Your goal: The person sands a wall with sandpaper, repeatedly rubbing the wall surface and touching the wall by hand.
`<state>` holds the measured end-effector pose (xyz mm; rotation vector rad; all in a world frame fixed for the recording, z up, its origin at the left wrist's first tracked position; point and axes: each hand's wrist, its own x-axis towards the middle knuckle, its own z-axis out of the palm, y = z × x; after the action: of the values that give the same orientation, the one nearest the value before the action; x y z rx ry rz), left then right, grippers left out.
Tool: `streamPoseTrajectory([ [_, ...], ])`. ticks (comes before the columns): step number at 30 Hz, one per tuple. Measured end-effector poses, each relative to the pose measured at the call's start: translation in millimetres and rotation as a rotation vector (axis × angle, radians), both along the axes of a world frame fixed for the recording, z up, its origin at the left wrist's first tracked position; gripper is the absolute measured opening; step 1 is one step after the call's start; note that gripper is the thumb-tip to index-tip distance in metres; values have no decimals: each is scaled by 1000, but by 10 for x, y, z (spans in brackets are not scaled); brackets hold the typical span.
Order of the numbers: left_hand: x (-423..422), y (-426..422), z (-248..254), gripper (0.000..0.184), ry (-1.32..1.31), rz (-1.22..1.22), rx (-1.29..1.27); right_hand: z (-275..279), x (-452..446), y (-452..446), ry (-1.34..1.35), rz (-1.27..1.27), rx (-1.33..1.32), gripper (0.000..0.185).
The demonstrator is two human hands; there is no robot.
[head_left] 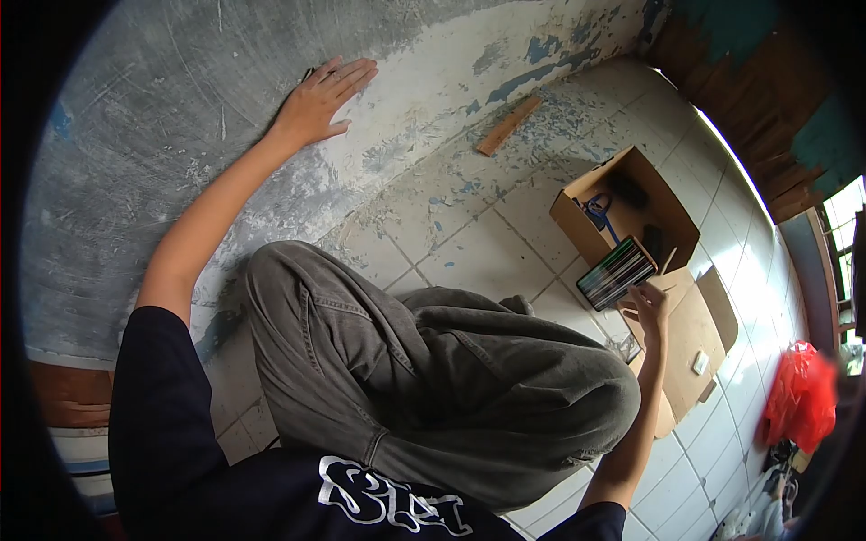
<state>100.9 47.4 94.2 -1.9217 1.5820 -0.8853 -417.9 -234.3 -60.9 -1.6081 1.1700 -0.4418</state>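
My left hand (pixel 323 101) lies against the peeling grey and white wall (pixel 397 99), its fingers spread. On the right, my right hand (pixel 647 311) pinches a thin stick (pixel 667 261) beside a tray of pencils (pixel 617 273). The tray leans at the near edge of an open cardboard box (pixel 663 194). Inside the box are a blue-handled item (pixel 596 209) and dark objects that I cannot make out. Under and beyond my right hand spreads a flat cardboard flap (pixel 690 338) with a small white block (pixel 700 362) on it.
A strip of wood (pixel 509 126) lies on the tiled floor (pixel 492 239) by the wall, among paint flakes. My crossed legs (pixel 433 370) fill the middle. At the far right are a red plastic bag (pixel 798 397) and other bags.
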Motion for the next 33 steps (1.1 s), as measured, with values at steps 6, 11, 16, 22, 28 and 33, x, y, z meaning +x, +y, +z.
streamPoseTrajectory([
  [6, -21, 2, 15, 97, 25, -20, -17, -29, -37, -47, 11, 12, -31, 26],
  [11, -75, 3, 50, 97, 31, -7, -3, 71, -34, -85, 50, 8, -117, 34],
  [16, -154, -14, 79, 99, 212, -19, -47, -35, -18, -118, -145, -74, -98, 36],
  [22, -120, -33, 66, 100, 208, -104, -92, -225, -17, -62, -287, -205, -89, 27],
  [28, -157, 14, 90, 98, 235, -101, -98, -159, -95, -96, -111, -157, -272, 37],
  [33, 165, 111, 73, 53, 201, -382, -1, 6, -116, -52, -131, -167, -276, 40],
])
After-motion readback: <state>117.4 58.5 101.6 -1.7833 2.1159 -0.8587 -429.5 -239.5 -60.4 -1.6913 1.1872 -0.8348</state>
